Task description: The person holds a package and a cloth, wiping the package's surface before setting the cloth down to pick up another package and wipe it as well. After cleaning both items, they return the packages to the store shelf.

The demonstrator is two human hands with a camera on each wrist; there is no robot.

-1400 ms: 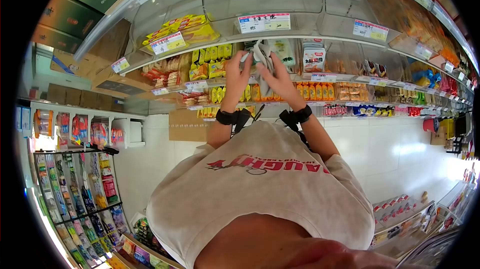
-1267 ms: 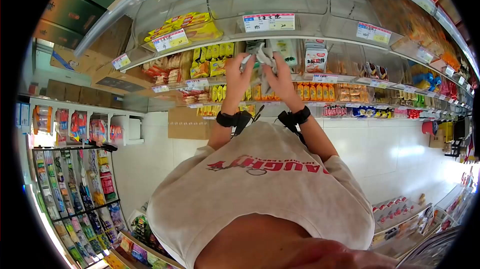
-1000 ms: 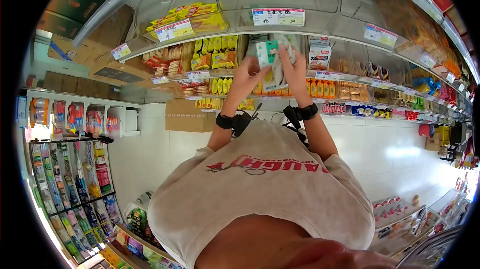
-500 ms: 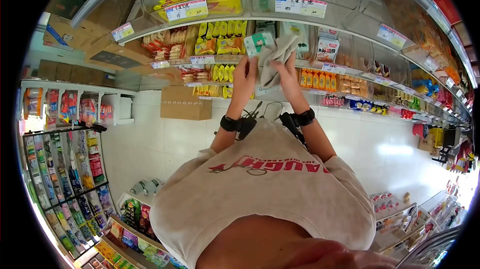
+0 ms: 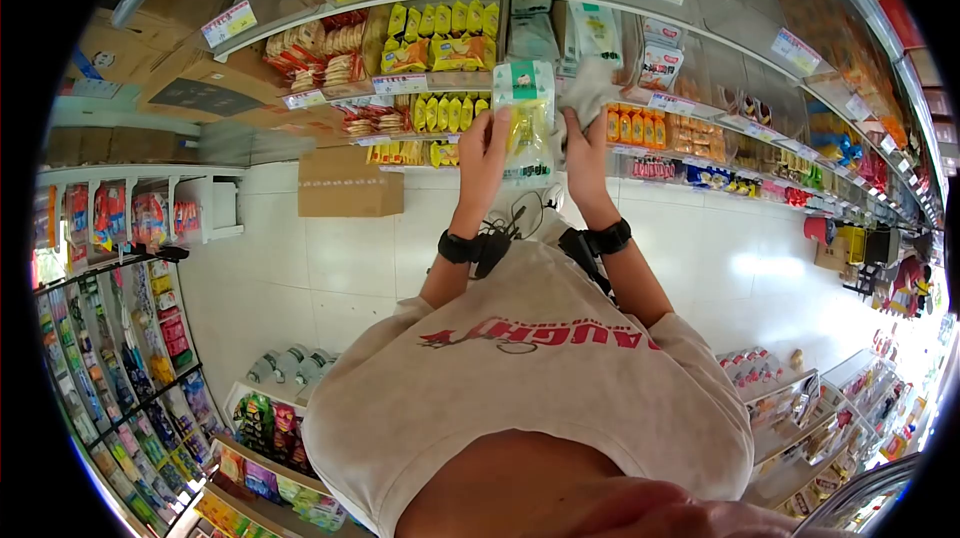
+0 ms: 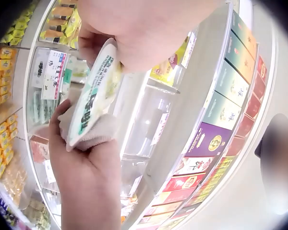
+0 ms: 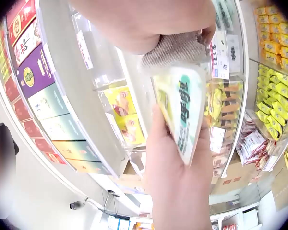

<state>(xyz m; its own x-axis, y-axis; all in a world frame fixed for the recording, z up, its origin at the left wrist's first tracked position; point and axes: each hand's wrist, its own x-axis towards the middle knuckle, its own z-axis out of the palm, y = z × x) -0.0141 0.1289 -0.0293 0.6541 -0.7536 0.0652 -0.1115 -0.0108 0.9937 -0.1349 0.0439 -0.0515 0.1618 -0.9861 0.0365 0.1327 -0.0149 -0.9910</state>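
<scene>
left hand [image 5: 486, 146]: fingers curled round a snack packet [image 5: 527, 118]
right hand [image 5: 585, 156]: grips a grey cloth [image 5: 592, 86], touching the packet beside it

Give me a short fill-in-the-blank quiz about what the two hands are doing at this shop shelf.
1. The left hand grips a packet with a ____ band across its top.
2. The right hand holds a grey ____ against the packet.
3. Each wrist wears a strap coloured ____.

Missing words: green; cloth; black.
</scene>
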